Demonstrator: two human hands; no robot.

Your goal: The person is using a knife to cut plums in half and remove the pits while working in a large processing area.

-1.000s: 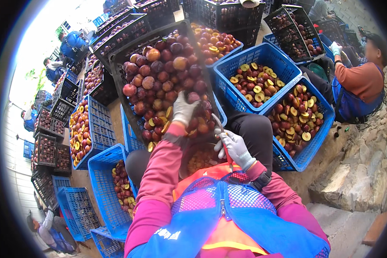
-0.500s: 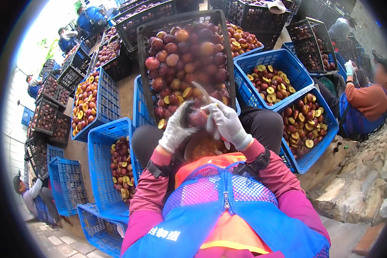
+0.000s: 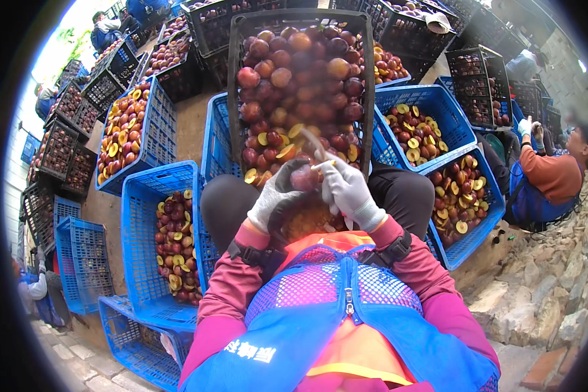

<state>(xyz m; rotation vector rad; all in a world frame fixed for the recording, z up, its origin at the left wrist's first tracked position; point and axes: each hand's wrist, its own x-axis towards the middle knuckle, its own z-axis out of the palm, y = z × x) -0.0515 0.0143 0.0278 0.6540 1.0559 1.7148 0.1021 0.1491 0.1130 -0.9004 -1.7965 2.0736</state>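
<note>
My left hand (image 3: pixel 270 204), in a white glove with dark palm, is wrapped round a whole-looking dark red plum (image 3: pixel 305 179) above my lap. In my right hand (image 3: pixel 354 193), also gloved, is a knife with a pale curved blade (image 3: pixel 314 142); its handle is mostly hidden by the fingers, and the blade rises just beyond the plum. Directly ahead, a black crate (image 3: pixel 236 78) tilts toward me, full of plums, with several cut halves near its close end. Beneath my hands, yellowish-brown pieces (image 3: pixel 312 221) lie in my lap area, partly hidden.
Blue crates of cut plums stand on the left (image 3: pixel 129 228), far left (image 3: pixel 165 130), right (image 3: pixel 500 202) and farther right (image 3: pixel 467 134). Stacked black crates (image 3: pixel 55 153) line the left side. A co-worker in an orange top (image 3: pixel 547 173) sits at the right, beside stone paving (image 3: pixel 542 294).
The whole view has shifted a little, so the crates appear moved. Both hands keep their hold on the plum and the knife, with the right fingers slightly changed in pose.
</note>
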